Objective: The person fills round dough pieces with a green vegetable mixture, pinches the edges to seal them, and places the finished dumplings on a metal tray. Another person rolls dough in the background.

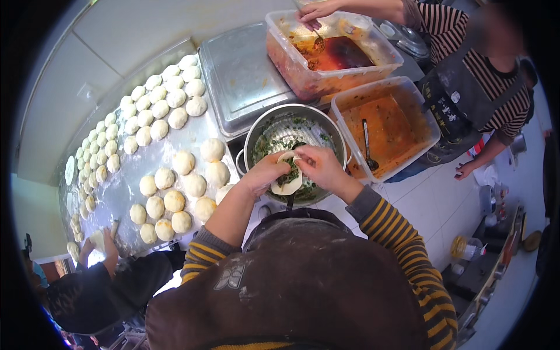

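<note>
My left hand (264,174) holds a round dough wrapper (285,188) from its left side. Chopped green filling (287,174) lies in the middle of the wrapper. At the wrapper's upper right edge, the fingers of my right hand (321,166) pinch the dough. Both hands are over a perforated metal pot (250,142), whose inner wall bears scraps of green filling. A dark handle (290,202) shows at the pot's near rim; what it belongs to is hidden under the wrapper.
Rows of dough buns (176,98) cover the floured metal table (131,170) on the left, where a co-worker's hands (105,249) hold dough. A plastic tub (422,151) with a ladle (366,144) stands right of the pot. Behind it, another co-worker's hand (311,15) spoons inside a larger tub (332,76).
</note>
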`<action>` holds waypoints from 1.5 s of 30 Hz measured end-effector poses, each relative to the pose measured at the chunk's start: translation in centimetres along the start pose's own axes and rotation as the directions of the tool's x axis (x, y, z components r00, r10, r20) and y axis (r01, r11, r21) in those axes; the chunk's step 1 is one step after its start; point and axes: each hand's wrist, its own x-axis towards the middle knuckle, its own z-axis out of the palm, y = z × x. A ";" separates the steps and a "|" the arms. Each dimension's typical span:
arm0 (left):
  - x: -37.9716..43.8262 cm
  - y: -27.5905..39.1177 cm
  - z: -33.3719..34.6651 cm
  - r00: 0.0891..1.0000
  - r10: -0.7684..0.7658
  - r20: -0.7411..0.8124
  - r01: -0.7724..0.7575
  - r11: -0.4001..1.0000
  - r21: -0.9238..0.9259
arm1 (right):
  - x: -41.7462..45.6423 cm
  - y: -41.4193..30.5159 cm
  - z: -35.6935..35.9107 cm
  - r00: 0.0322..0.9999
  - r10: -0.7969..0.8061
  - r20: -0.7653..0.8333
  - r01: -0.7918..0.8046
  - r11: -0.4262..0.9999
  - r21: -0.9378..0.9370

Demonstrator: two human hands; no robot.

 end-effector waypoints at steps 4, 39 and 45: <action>0.4 -0.4 -0.4 0.997 0.050 -0.057 -0.058 0.986 -0.154 | -0.2 0.3 -0.4 0.985 -0.170 -0.038 0.165 0.981 -0.104; 0.5 2.1 0.1 0.995 0.093 0.025 -0.097 0.954 0.284 | -0.6 -0.9 -1.0 0.973 0.231 -0.018 -0.225 0.960 0.164; 0.3 0.0 0.5 0.996 0.068 -0.063 -0.076 0.989 -0.125 | -0.3 -1.7 -1.6 0.953 0.303 -0.022 -0.282 0.909 0.306</action>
